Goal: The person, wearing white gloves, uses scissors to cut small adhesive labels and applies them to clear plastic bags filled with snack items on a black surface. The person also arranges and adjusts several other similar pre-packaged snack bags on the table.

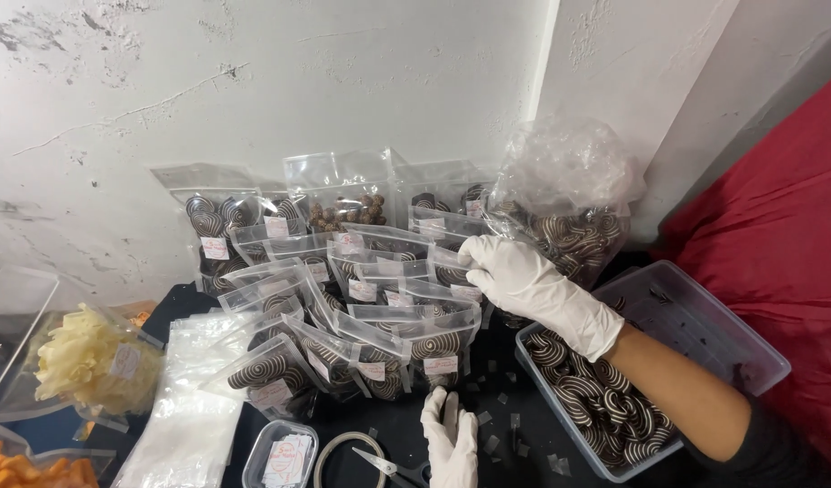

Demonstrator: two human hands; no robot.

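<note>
- Head view: our right hand, in a white glove, lies with fingers spread flat on the top of a clear zip pouch of brown-and-white striped spiral cookies; the grip pinches nothing we can make out.
- At one o'clock from that hand a large crumpled clear plastic bag of the same spiral cookies leans on the white wall.
- At five o'clock a grey rectangular plastic tub holds loose spiral cookies.
- Our left hand, also gloved, rests on the black bench at six o'clock, fingers pressed together and pointing up; it holds nothing.
- Just beside it at eight o'clock lie small scissors.
- A stack of empty clear pouches lies at nine o'clock.
</note>
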